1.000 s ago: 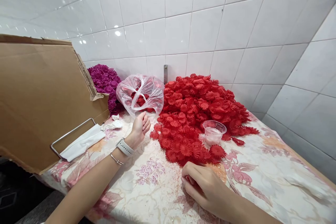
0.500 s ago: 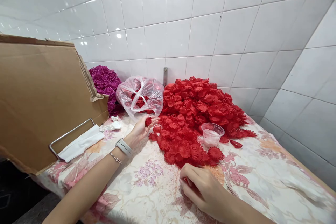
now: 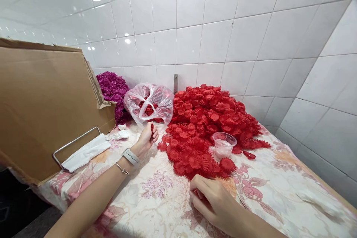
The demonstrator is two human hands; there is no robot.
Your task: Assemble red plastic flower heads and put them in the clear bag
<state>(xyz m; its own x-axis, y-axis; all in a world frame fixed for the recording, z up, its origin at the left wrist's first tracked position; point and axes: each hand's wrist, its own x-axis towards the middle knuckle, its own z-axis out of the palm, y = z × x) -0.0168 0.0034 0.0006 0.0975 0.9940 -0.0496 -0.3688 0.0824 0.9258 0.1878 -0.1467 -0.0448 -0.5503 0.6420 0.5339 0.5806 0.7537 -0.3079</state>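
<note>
My left hand (image 3: 144,139), in front of the plastic bag, is closed in a fist around a dark red flower piece (image 3: 152,128), of which only a small part shows. My right hand (image 3: 213,199) rests low over the table, fingers curled together; a speck of red shows between them, but what it grips is mostly hidden. Just beyond it spreads a large heap of red petalled flower pieces (image 3: 212,111), with loose ones trailing toward me. A clear plastic cup (image 3: 224,144) with whitish contents stands at the heap's near right side.
A knotted clear bag (image 3: 134,100) of red pieces stands beside a purple flower heap (image 3: 111,87). At left are a cardboard box (image 3: 47,108), a metal wire frame (image 3: 75,141), a folded white cloth (image 3: 86,152) and crumpled tissue (image 3: 119,134). A floral tablecloth (image 3: 156,208) covers the table.
My left hand has gone from open, with the red flower piece lying on it, to a fist around that piece. My right hand has hardly moved.
</note>
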